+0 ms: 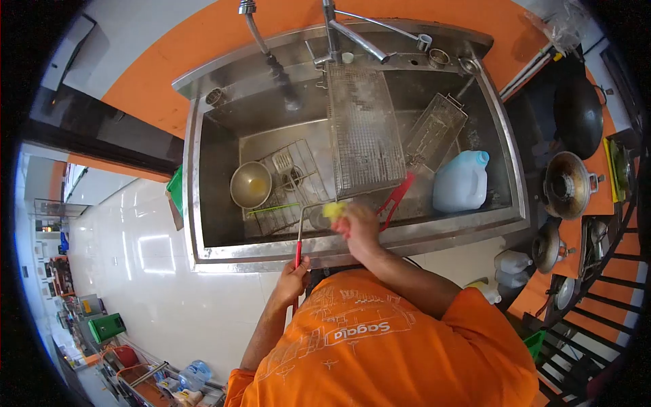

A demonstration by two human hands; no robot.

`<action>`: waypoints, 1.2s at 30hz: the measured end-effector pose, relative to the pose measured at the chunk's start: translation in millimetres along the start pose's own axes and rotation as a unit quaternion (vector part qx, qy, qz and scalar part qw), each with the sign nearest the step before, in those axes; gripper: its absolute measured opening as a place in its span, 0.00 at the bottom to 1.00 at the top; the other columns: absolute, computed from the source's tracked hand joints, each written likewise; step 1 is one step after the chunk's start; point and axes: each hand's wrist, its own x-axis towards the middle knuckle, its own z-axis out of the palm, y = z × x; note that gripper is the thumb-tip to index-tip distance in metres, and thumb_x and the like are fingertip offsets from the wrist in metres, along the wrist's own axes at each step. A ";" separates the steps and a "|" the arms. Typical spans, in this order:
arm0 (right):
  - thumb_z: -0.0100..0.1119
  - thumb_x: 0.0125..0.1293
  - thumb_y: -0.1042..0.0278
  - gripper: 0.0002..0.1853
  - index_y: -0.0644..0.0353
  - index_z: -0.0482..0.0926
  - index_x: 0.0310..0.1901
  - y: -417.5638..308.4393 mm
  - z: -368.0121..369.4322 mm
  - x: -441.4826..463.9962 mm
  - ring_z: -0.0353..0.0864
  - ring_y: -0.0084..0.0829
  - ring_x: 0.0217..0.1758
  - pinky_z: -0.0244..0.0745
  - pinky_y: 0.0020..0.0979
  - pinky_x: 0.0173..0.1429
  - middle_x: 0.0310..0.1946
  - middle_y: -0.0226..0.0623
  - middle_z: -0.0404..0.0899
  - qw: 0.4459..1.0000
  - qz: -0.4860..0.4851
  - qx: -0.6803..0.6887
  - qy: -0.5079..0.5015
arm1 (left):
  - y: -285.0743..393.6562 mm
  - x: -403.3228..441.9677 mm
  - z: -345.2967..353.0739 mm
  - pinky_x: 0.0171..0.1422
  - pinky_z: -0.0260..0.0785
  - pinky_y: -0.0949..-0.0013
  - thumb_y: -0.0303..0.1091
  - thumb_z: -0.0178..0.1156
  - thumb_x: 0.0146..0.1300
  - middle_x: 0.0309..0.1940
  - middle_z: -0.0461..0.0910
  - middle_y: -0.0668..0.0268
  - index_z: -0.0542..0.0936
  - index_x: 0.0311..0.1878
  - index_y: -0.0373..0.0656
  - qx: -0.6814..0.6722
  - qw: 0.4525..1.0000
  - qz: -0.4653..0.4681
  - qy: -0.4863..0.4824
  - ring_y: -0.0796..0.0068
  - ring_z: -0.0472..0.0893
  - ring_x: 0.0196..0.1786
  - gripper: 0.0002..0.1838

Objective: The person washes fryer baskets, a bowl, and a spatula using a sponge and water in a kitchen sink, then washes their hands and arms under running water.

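Observation:
My left hand (293, 279) is closed round the red handle (298, 254) of a fryer basket, at the sink's front edge. The long mesh basket (366, 129) stretches from near the faucet toward me, over the sink. My right hand (359, 227) holds a yellow-green sponge (333, 210) near the basket's front end and bent metal rod; it is a little blurred. Just behind that hand a red handle (397, 197) rests in the sink. A metal bowl (251, 184) with yellowish liquid and a wire rack (291, 152) lie at the left of the basin.
A second mesh basket (436, 132) and a pale blue jug (461, 182) occupy the sink's right side. The faucet (359, 42) and sprayer hose (274, 68) hang over the back. Pans (569, 184) stand on the right; the steel rim (230, 261) borders the front.

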 end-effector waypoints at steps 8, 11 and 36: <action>0.44 0.65 0.72 0.12 0.58 0.69 0.22 1.3 -2.8 20.1 0.68 0.26 0.15 0.68 0.26 0.22 0.15 0.31 0.69 0.991 0.016 0.133 -0.006 | -3.5 3.7 5.6 0.13 0.43 0.76 0.46 0.52 0.70 0.12 0.58 0.79 0.67 0.30 0.51 0.014 1.000 -0.004 0.004 0.86 0.56 0.11 0.14; 0.43 0.65 0.72 0.13 0.57 0.68 0.21 6.9 12.0 12.9 0.68 0.28 0.15 0.68 0.26 0.23 0.16 0.32 0.69 0.993 0.061 0.101 -0.027 | -7.7 3.7 4.2 0.13 0.44 0.75 0.44 0.53 0.69 0.12 0.59 0.78 0.68 0.31 0.50 0.020 1.000 -0.006 0.014 0.85 0.56 0.11 0.13; 0.46 0.68 0.63 0.12 0.56 0.71 0.49 -97.6 -92.6 13.5 0.66 0.21 0.13 0.63 0.19 0.13 0.27 0.36 0.75 0.999 -0.014 -0.028 -0.026 | 81.3 -160.3 11.5 0.27 0.64 0.61 0.33 0.62 0.56 0.14 0.70 0.55 0.73 0.32 0.37 0.452 0.860 0.165 0.170 0.56 0.72 0.19 0.10</action>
